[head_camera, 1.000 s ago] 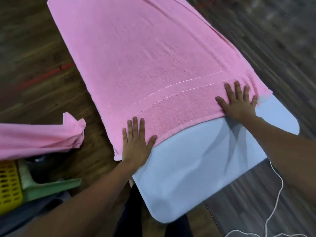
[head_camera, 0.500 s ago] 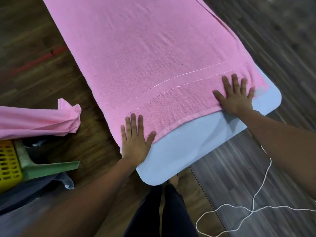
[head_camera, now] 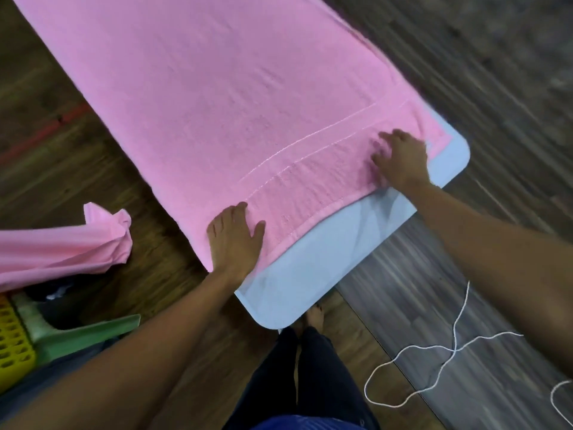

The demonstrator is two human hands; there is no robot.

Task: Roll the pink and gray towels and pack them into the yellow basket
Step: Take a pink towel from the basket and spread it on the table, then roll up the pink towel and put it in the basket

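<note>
- The pink towel point(head_camera: 232, 97) lies flat and spread out on the desk point(head_camera: 313, 274). It covers almost all of the top. Only the near end of the desk shows bare.
- The left grip point(head_camera: 235, 240) sits on the towel's near left corner, close to the desk's left edge. Its fingers are bent and the thumb lies flat. I cannot tell if it pinches the cloth or just presses on it.
- The right grip point(head_camera: 401, 159) is on the towel's near edge, by the desk's near right corner. It is blurry. Its fingers curl into the cloth, which is crinkled there — but I cannot tell if it really holds a fold.
- No roll shows yet, so I think the rolling is only about to start, from the near edge.
- The yellow basket point(head_camera: 12, 339) is on the floor, off the desk's left side. Only a small part shows.
- Another pink cloth point(head_camera: 62, 252) hangs just above the basket. I cannot make out a gray towel.
- Left to do — nearly all of it: roll this towel, roll the gray one, pack both.
</note>
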